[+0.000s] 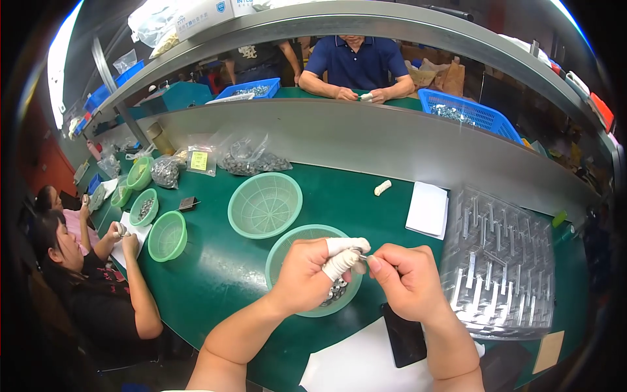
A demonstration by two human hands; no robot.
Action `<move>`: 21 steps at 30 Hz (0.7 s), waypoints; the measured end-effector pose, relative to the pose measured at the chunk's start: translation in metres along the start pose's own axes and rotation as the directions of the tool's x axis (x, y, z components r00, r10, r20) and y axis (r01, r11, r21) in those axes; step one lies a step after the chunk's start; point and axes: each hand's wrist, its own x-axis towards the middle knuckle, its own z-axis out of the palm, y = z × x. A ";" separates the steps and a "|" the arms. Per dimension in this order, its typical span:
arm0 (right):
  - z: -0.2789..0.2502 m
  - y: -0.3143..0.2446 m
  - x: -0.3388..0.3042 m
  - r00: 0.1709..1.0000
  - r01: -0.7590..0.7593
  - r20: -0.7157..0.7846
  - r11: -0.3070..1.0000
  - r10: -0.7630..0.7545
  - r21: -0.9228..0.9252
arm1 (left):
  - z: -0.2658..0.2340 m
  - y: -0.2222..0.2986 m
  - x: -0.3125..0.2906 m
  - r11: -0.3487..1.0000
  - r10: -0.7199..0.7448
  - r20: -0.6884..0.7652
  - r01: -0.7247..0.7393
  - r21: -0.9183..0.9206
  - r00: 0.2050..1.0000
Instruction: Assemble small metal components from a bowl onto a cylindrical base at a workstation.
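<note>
My left hand (pixel 305 273) has white wrapping on the thumb and a finger, and pinches a small metal part that the fingers mostly hide. Close beside it, my right hand (pixel 413 279) closes thumb and fingers on a thin metal piece (pixel 364 257) meeting the part; its exact kind is too small to tell. Both hands are above a green mesh basket (pixel 307 234) with small grey metal parts (pixel 335 294) in it. Under my right wrist, a black phone (pixel 403 336) lies on white paper (pixel 353 359).
An empty green basket (pixel 264 206) stands farther left. Clear plastic trays (pixel 499 261) are stacked at right, near a white paper pad (pixel 428 210) and a white finger wrap (pixel 383 188). Bags of parts (pixel 248 157) line the divider (pixel 326 134). Co-workers sit left and across.
</note>
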 end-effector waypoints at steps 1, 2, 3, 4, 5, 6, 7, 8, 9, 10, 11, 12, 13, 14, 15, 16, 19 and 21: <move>0.001 0.003 0.000 1.000 0.012 -0.019 0.999 -0.013 -0.034 | 0.001 0.001 -0.001 0.999 -0.003 0.036 0.002 0.033 0.999; 0.002 0.004 0.000 0.999 0.023 -0.037 0.997 -0.025 -0.069 | 0.001 0.002 -0.001 0.994 0.021 0.058 -0.027 0.110 0.998; 0.003 0.005 0.000 0.999 0.019 -0.039 0.997 -0.022 -0.069 | 0.003 0.002 -0.001 0.994 0.018 0.060 -0.024 0.108 0.998; 0.003 0.006 0.000 0.998 0.033 -0.056 0.993 -0.040 -0.116 | 0.004 0.003 -0.002 0.980 0.053 0.043 -0.060 0.188 0.998; 0.004 0.006 0.000 0.996 0.045 -0.073 0.985 -0.058 -0.164 | 0.006 0.003 -0.002 0.959 0.089 0.030 -0.093 0.266 0.996; 0.004 0.006 -0.001 0.995 0.037 -0.080 0.984 -0.051 -0.172 | 0.008 0.003 -0.001 0.962 0.088 0.038 -0.095 0.257 0.995; 0.005 0.007 -0.001 0.992 0.053 -0.106 0.979 -0.075 -0.195 | 0.009 0.004 -0.001 0.940 0.132 0.034 -0.136 0.314 0.991; 0.006 0.007 -0.001 0.986 0.068 -0.131 0.973 -0.099 -0.220 | 0.010 0.003 -0.001 0.913 0.176 0.032 -0.175 0.368 0.984; 0.007 0.008 -0.001 0.986 0.059 -0.137 0.973 -0.091 -0.223 | 0.012 0.001 -0.002 0.916 0.172 0.038 -0.174 0.361 0.984; 0.009 0.008 -0.001 0.981 0.075 -0.153 0.963 -0.118 -0.259 | 0.013 -0.001 -0.002 0.894 0.227 0.006 -0.211 0.395 0.974; 0.011 0.009 0.000 0.975 0.091 -0.168 0.951 -0.146 -0.295 | 0.015 -0.003 -0.003 0.870 0.282 -0.025 -0.244 0.429 0.959; 0.012 0.009 0.001 0.965 0.114 -0.186 0.935 -0.185 -0.337 | 0.016 -0.003 -0.005 0.872 0.263 -0.030 -0.224 0.435 0.964; 0.014 0.010 0.000 0.965 0.104 -0.193 0.933 -0.179 -0.344 | 0.019 -0.003 -0.004 0.876 0.261 -0.023 -0.227 0.426 0.965; 0.015 0.011 0.000 0.958 0.120 -0.200 0.918 -0.208 -0.379 | 0.021 -0.004 -0.003 0.819 0.335 -0.029 -0.276 0.503 0.942; 0.015 0.012 0.000 0.949 0.138 -0.204 0.901 -0.239 -0.412 | 0.023 -0.004 -0.003 0.751 0.408 -0.031 -0.317 0.579 0.912; 0.016 0.013 -0.001 0.947 0.141 -0.204 0.891 -0.249 -0.431 | 0.023 -0.002 -0.004 0.759 0.378 -0.028 -0.293 0.581 0.925; 0.019 0.015 -0.002 0.944 0.133 -0.209 0.873 -0.255 -0.469 | 0.024 -0.010 -0.006 0.693 0.429 -0.014 -0.319 0.647 0.903; 0.019 0.017 -0.002 0.952 0.120 -0.216 0.913 -0.218 -0.389 | 0.026 -0.008 -0.007 0.731 0.400 -0.035 -0.296 0.615 0.916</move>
